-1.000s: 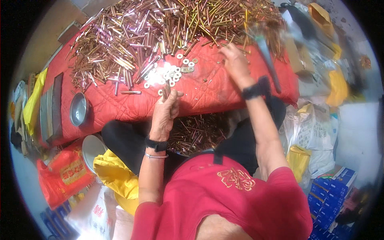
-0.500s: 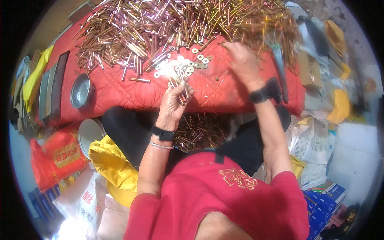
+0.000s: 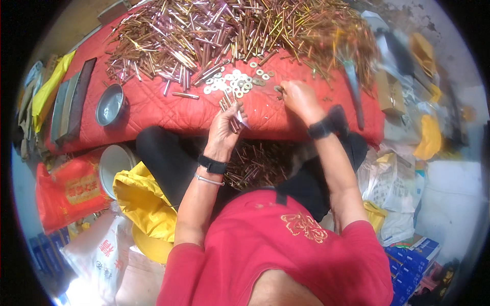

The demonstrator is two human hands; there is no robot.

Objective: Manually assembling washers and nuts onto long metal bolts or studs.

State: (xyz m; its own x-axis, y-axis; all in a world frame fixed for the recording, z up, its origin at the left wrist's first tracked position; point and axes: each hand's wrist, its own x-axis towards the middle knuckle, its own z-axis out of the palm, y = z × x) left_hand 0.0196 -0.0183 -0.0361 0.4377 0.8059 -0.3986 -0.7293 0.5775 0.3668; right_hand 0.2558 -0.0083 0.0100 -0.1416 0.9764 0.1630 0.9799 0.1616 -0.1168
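My left hand (image 3: 224,127) is closed round a small bunch of slim, shiny metal bolts (image 3: 228,105), their ends sticking out past the thumb and fingers. Just beyond it, a loose cluster of flat washers (image 3: 237,81) lies on the red quilted cloth (image 3: 168,115). To the right of the washers, my right hand (image 3: 301,101) is low over the cloth with thumb and fingers pinched together. A small dark piece shows at its fingertips, too small to make out. A big heap of coppery and yellowish bolts (image 3: 224,30) covers the far part of the cloth.
A metal bowl (image 3: 110,105) stands at the left of the cloth, beside long flat bars (image 3: 71,104). More bolts (image 3: 260,166) lie below, between my legs. A long grey-green tool (image 3: 354,94) rests at the right. Bags and blue boxes (image 3: 413,265) surround me.
My right hand has come down and nearer from the edge of the bolt heap, its fingers now pinched. My left hand keeps its bunch of bolts. The view has shifted slightly.
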